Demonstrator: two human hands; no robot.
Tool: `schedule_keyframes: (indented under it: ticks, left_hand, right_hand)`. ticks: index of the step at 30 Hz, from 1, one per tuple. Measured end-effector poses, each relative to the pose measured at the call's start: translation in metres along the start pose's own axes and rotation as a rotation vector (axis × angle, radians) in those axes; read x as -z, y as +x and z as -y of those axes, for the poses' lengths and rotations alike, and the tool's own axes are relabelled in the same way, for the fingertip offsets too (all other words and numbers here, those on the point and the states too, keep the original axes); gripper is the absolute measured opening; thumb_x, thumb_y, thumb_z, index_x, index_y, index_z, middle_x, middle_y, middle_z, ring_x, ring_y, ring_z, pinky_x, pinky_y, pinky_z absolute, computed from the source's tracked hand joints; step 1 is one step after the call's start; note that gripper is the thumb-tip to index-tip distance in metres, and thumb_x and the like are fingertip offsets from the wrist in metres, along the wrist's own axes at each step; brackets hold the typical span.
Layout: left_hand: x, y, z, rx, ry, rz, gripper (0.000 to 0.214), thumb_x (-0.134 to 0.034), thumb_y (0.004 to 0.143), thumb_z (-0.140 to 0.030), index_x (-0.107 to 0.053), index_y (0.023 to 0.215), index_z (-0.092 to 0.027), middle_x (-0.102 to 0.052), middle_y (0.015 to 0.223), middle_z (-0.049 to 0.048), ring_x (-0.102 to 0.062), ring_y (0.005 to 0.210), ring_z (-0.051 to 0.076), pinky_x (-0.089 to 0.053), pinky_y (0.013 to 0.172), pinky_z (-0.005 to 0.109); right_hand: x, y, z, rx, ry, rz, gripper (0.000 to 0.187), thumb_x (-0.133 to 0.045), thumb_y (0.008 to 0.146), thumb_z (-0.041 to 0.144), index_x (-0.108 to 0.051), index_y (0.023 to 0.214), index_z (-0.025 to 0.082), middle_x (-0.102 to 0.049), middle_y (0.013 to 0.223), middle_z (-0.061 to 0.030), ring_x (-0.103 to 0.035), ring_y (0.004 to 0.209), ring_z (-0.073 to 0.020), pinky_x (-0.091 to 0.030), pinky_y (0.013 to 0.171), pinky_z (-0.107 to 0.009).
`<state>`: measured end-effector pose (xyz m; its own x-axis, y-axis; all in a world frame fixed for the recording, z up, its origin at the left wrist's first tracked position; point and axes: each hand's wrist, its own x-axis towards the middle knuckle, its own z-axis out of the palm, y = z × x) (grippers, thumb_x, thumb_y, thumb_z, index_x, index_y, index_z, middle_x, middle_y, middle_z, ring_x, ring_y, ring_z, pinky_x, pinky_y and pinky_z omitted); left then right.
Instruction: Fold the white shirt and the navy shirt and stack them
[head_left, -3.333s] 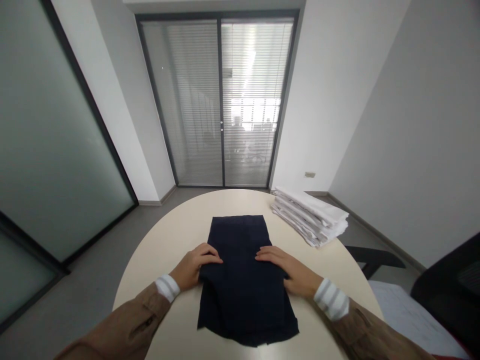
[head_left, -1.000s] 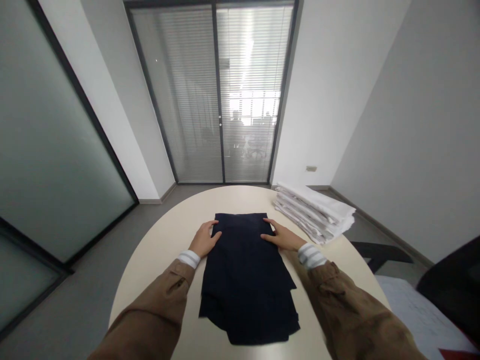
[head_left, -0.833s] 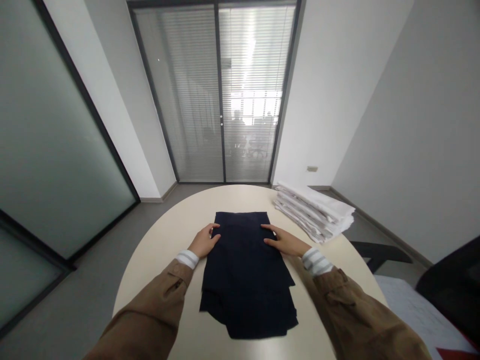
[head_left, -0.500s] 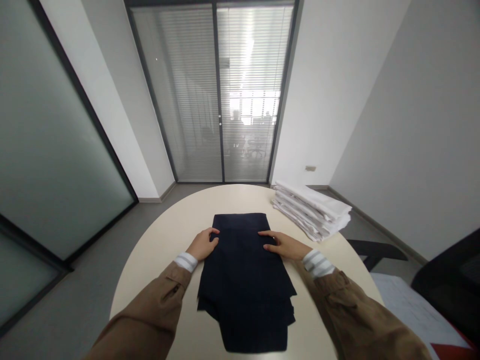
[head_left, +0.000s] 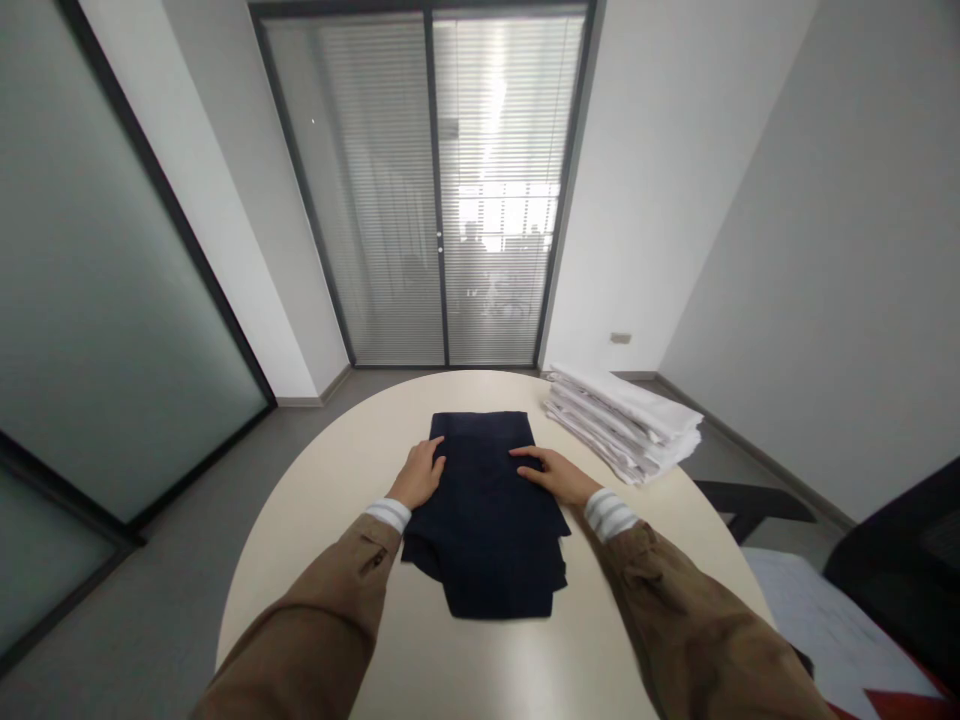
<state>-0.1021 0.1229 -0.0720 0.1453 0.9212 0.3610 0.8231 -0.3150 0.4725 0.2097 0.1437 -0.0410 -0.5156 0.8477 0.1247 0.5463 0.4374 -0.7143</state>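
Note:
A folded navy garment [head_left: 491, 510] lies flat in the middle of the pale round table [head_left: 330, 480], its lower part narrower and with uneven layers showing at both sides. My left hand [head_left: 421, 474] rests on the garment's left edge, thumb and forefinger apart on the cloth. On the opposite edge lies my right hand [head_left: 559, 474], its forefinger stretched inward over the fabric and the thumb below it. The other fingers of both hands are partly hidden. Neither hand visibly pinches the cloth.
A stack of folded white cloth [head_left: 622, 420] sits at the table's back right edge. Beside the table on the right are a black chair armrest [head_left: 754, 500] and a white and red item [head_left: 825, 610]. Glass panels with blinds [head_left: 442, 200] stand beyond the table.
The navy garment has slid away from me towards the far side of the table, with both hands moving forward on its edges. The white stack has stayed put.

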Motion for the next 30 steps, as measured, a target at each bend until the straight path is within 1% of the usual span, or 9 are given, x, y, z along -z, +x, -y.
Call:
schedule_keyframes:
  ticks: [4,7,9,11,14,17,19,25,30]
  left_hand:
    - [0.009,-0.009,-0.005,-0.014,-0.022,0.025,0.046,-0.049,0.097,-0.033,-0.053,0.138,-0.014,-0.061,0.129,0.0155,-0.054,0.124,0.027,-0.04,0.111,0.045]
    - [0.027,-0.023,-0.015,-0.046,-0.004,0.042,0.048,-0.052,0.096,-0.043,-0.057,0.137,-0.019,-0.064,0.126,0.0138,-0.056,0.122,0.028,-0.041,0.11,0.045]
    - [0.042,-0.031,-0.022,-0.021,0.044,0.053,0.051,-0.053,0.094,-0.051,-0.059,0.136,-0.023,-0.067,0.117,0.0125,-0.059,0.116,0.029,-0.045,0.104,0.045]
    - [0.055,-0.04,-0.027,0.037,0.057,0.129,0.056,-0.052,0.093,-0.058,-0.056,0.139,-0.028,-0.069,0.111,0.0106,-0.064,0.106,0.029,-0.049,0.097,0.044]
    - [0.067,-0.052,-0.031,0.011,-0.01,0.289,0.067,-0.056,0.089,-0.061,-0.045,0.147,-0.031,-0.066,0.123,0.0099,-0.064,0.109,0.029,-0.049,0.097,0.042]
    - [0.066,-0.063,-0.032,-0.129,-0.042,0.373,0.082,-0.069,0.08,-0.06,-0.042,0.15,-0.028,-0.059,0.133,0.0126,-0.056,0.121,0.031,-0.043,0.105,0.046]
    - [0.061,-0.066,-0.033,-0.167,-0.012,0.378,0.082,-0.073,0.076,-0.059,-0.046,0.148,-0.028,-0.057,0.132,0.0141,-0.054,0.121,0.033,-0.042,0.106,0.049]
    - [0.042,-0.055,-0.034,-0.178,0.064,0.308,0.07,-0.07,0.081,-0.057,-0.052,0.143,-0.03,-0.055,0.126,0.0139,-0.051,0.119,0.034,-0.04,0.106,0.054]
    - [0.03,-0.038,-0.032,-0.163,0.059,0.247,0.069,-0.066,0.084,-0.059,-0.051,0.144,-0.027,-0.055,0.126,0.0138,-0.051,0.12,0.032,-0.042,0.107,0.051]
  right_hand:
    - [0.0,-0.008,0.007,0.023,-0.101,-0.023,0.05,-0.055,0.091,0.051,-0.064,0.131,0.023,-0.068,0.121,-0.0096,-0.063,0.1,-0.0263,-0.047,0.091,-0.041]
    - [0.006,-0.02,0.017,0.029,-0.147,0.0,0.053,-0.052,0.092,0.057,-0.064,0.132,0.024,-0.068,0.121,-0.0106,-0.064,0.091,-0.0245,-0.049,0.084,-0.038]
    - [0.011,-0.028,0.025,0.018,-0.178,0.042,0.056,-0.052,0.091,0.061,-0.064,0.132,0.025,-0.07,0.116,-0.0107,-0.064,0.084,-0.0228,-0.049,0.079,-0.037]
    - [0.015,-0.036,0.034,-0.018,-0.217,0.087,0.061,-0.053,0.089,0.064,-0.063,0.134,0.024,-0.072,0.101,-0.0101,-0.063,0.077,-0.022,-0.048,0.075,-0.036]
    - [0.016,-0.047,0.044,-0.052,-0.195,0.15,0.07,-0.058,0.086,0.067,-0.057,0.141,0.024,-0.073,0.095,-0.0091,-0.065,0.078,-0.023,-0.049,0.076,-0.036]
    - [0.011,-0.054,0.045,-0.05,-0.118,0.185,0.074,-0.065,0.082,0.064,-0.054,0.143,0.024,-0.072,0.111,-0.0105,-0.067,0.091,-0.0266,-0.051,0.085,-0.038]
    - [0.007,-0.054,0.039,-0.052,-0.09,0.174,0.071,-0.069,0.08,0.06,-0.058,0.14,0.023,-0.07,0.12,-0.0112,-0.067,0.101,-0.0293,-0.051,0.092,-0.041]
    - [0.002,-0.04,0.014,-0.035,-0.025,0.089,0.051,-0.07,0.084,0.046,-0.066,0.13,0.024,-0.067,0.13,-0.0091,-0.062,0.118,-0.0307,-0.043,0.107,-0.046]
    - [0.0,-0.027,0.003,-0.025,-0.064,-0.079,0.047,-0.066,0.087,0.046,-0.067,0.127,0.023,-0.07,0.123,-0.0094,-0.063,0.113,-0.0284,-0.045,0.103,-0.044]
